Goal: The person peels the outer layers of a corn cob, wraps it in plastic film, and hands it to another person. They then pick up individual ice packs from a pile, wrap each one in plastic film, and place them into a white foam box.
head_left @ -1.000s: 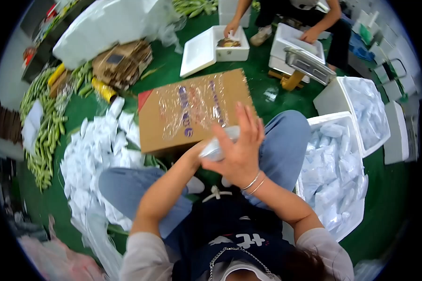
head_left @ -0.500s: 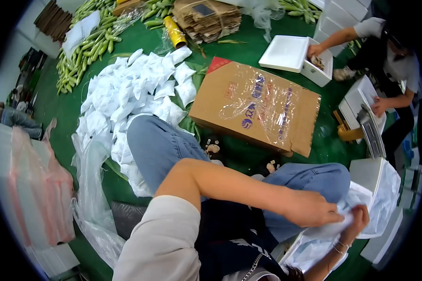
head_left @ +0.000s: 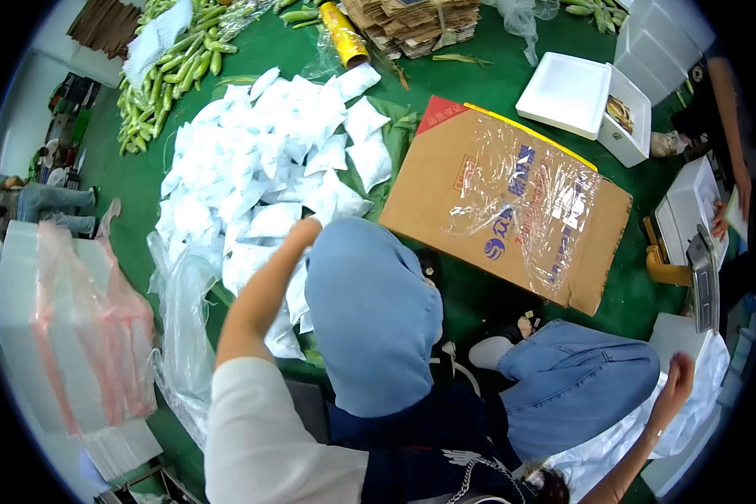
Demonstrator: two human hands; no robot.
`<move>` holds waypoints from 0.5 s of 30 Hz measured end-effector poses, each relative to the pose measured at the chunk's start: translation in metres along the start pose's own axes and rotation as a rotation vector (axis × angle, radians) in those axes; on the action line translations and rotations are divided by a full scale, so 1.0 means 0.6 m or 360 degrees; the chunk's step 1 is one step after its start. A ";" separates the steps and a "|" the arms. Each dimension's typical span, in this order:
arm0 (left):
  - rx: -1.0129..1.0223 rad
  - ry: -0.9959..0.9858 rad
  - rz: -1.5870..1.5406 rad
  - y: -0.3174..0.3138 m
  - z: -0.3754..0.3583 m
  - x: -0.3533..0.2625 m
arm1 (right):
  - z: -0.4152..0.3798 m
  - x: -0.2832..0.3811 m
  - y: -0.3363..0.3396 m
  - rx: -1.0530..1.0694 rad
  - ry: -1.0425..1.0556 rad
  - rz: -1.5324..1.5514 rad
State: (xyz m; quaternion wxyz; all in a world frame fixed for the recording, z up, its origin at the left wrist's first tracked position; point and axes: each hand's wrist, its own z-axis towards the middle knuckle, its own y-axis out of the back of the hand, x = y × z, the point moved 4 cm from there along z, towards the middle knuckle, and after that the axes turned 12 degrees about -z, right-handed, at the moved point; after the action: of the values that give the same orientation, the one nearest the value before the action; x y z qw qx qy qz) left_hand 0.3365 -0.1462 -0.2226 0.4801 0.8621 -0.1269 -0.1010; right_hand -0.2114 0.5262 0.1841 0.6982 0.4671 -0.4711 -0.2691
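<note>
My left hand (head_left: pixel 308 233) reaches down at the near side of a large pile of white packets (head_left: pixel 252 160) on the floor, its fingers hidden behind my raised left knee. The packets look like small, plump, sealed pouches. On the other side, my right hand (head_left: pixel 679 375) hovers beside my right knee with nothing visible in it, fingers loosely bent. Under it lies a whitish plastic liner (head_left: pixel 704 370) in a white foam box (head_left: pixel 676 334).
A taped cardboard carton (head_left: pixel 504 202) stands before my feet. Behind are corn cobs (head_left: pixel 172 71), a yellow roll (head_left: pixel 343 35) and stacked flat cardboard (head_left: pixel 416 21). At right, a co-worker's arm (head_left: pixel 731 126) is near foam boxes (head_left: pixel 634 126) and a scale (head_left: pixel 704 281). Plastic-wrapped boxes (head_left: pixel 76 328) stand left.
My left hand has swung from beside my right hand, where both handled something white over the lined box, across to the packet pile. The right hand has risen slightly. My view has shifted.
</note>
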 end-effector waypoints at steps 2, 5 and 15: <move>-0.0245 0.0487 -0.0050 -0.043 -0.007 -0.016 | 0.038 0.126 -0.034 0.0103 0.0228 0.0129; -0.0190 0.0495 -0.0113 0.037 -0.074 -0.068 | 0.060 0.266 -0.115 0.0335 0.0327 0.0501; 0.0008 -0.0378 -0.1404 0.497 -0.146 -0.101 | 0.029 0.440 -0.330 0.0977 0.1143 0.0428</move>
State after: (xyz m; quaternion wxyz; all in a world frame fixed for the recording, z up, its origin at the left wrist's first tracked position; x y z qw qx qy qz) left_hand 0.2687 -0.2079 0.0803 0.3712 0.8173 0.1980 -0.3936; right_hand -0.1061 0.2211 0.1140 0.6752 0.6496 -0.3143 0.1527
